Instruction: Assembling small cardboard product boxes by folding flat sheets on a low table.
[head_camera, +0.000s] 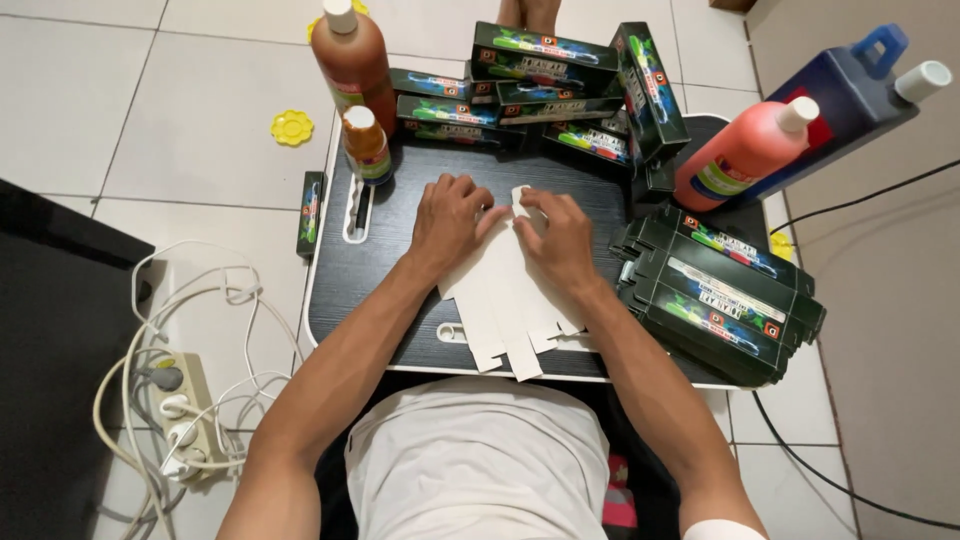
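Note:
A flat white cardboard box blank (507, 300) with several flaps lies on a small black lap table (385, 260). My left hand (447, 218) presses its upper left part, fingers spread on the card. My right hand (560, 235) rests on its upper right part and pinches a small raised flap at the top edge. Both hands touch the blank, side by side.
Dark green folded boxes are piled at the table's back (545, 60) and stacked at the right (720, 300). Glue bottles stand around: brown (352, 60), small orange (367, 145), red (745, 150), dark blue jug (850, 85). A power strip with white cables (185, 410) lies at left.

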